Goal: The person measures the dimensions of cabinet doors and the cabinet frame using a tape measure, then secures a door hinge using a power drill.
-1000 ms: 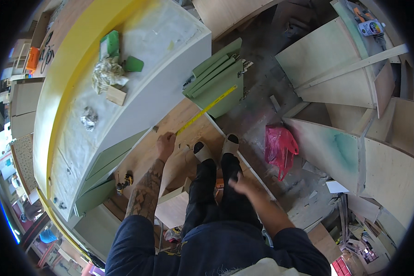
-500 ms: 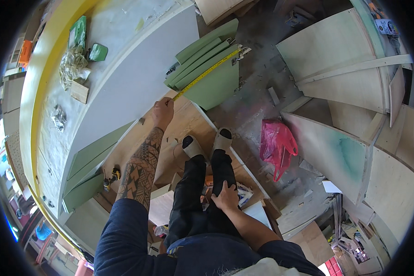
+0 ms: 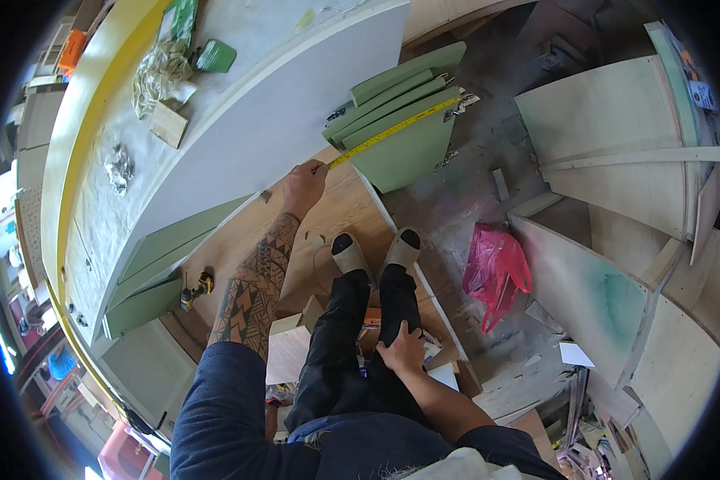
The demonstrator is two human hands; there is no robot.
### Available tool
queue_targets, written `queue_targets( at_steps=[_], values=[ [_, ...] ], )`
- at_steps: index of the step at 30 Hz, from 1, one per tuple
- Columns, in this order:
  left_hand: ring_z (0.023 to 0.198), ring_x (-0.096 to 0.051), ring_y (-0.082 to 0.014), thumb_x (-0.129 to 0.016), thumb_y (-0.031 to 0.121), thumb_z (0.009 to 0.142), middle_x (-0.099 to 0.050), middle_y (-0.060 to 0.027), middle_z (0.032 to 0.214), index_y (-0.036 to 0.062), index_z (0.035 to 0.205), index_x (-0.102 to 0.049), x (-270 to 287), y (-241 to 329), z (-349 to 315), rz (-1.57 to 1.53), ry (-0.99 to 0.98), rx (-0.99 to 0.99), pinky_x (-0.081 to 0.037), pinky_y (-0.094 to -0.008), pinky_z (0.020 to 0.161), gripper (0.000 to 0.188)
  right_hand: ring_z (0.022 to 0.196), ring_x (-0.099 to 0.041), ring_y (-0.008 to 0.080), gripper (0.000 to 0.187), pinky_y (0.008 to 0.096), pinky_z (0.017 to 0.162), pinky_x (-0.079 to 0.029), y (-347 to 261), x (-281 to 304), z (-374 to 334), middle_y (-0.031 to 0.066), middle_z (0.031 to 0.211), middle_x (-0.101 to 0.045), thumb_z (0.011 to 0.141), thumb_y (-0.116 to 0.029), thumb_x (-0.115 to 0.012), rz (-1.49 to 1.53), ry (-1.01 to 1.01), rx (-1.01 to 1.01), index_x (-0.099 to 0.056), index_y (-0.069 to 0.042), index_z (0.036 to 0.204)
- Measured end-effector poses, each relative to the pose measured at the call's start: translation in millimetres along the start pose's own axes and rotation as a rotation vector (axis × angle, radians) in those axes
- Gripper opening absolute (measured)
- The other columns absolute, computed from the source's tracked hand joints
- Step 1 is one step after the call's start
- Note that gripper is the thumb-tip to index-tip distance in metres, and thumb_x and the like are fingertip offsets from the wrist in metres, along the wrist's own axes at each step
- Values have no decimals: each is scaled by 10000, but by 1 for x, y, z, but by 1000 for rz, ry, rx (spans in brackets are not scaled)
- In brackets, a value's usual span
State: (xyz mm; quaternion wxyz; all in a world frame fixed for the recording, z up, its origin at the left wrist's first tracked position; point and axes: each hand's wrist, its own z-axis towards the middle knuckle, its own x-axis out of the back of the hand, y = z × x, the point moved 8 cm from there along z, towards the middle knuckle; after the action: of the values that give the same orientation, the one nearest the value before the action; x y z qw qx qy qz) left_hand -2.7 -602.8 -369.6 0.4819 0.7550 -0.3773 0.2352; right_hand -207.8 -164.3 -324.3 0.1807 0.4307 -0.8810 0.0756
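My left hand (image 3: 305, 186), at the end of a tattooed forearm, is closed on a tape measure whose case is mostly hidden in the fingers. Its yellow blade (image 3: 394, 134) runs up and to the right across several green panels (image 3: 408, 164). The blade's far end lies by the panels' right edge, near metal hinges (image 3: 467, 102). Lower down, my right hand (image 3: 404, 349) rests on my right leg near the knee, fingers spread and holding nothing. My feet stand on a brown wooden board (image 3: 304, 232).
A pink plastic bag (image 3: 496, 272) lies on the dusty floor to the right, beside bare plywood cabinets (image 3: 592, 280). A yellow-and-black drill (image 3: 198, 290) sits on the left. The long white surface (image 3: 96, 232) holds a rag (image 3: 160, 78), a wooden block (image 3: 168, 125) and crumpled foil (image 3: 120, 168).
The whole view has shifted, so the panels and bag appear further right. My left hand keeps its hold on the tape measure, and my right hand stays on my leg.
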Motion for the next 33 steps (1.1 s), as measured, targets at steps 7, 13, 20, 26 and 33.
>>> queue_targets(
  at_steps=[7,13,20,26,33],
  values=[
    [970,-758,-396,-614,393,992,-794,-184,1019,131,1114,-824,7,4,2,22,-23,23,-597,-496,879,357,1219,-640,484,975,512,991,-582,-4,8,1,319,1364,-537,853,-500,-827,-24,35,37,-391,-51,1601],
    [994,-754,-410,-604,396,994,-791,-194,1031,131,1119,-823,3,-3,6,32,-40,-4,-594,-513,894,366,1230,-632,445,937,492,985,-586,-8,8,0,280,1373,-533,870,-532,-806,-103,49,43,-429,-72,1593],
    [929,-762,-408,-616,393,1004,-784,-207,955,107,1150,-808,4,-1,7,68,-47,-29,-596,-492,882,375,1238,-632,457,943,496,993,-586,-7,6,2,288,1372,-541,862,-529,-812,-112,81,51,-431,-69,1592],
    [993,-749,-419,-611,411,992,-789,-196,1029,146,1116,-819,4,-1,9,41,-87,4,-590,-513,904,359,1248,-625,464,931,499,1005,-583,-7,5,4,297,1391,-535,863,-525,-811,-104,78,43,-440,-73,1588],
    [1010,-749,-423,-608,412,994,-789,-199,1039,143,1128,-818,4,-2,10,44,-97,4,-591,-512,919,366,1263,-616,453,940,497,1013,-580,-8,6,4,293,1405,-527,863,-531,-807,-108,55,31,-432,-74,1594]
  ],
)
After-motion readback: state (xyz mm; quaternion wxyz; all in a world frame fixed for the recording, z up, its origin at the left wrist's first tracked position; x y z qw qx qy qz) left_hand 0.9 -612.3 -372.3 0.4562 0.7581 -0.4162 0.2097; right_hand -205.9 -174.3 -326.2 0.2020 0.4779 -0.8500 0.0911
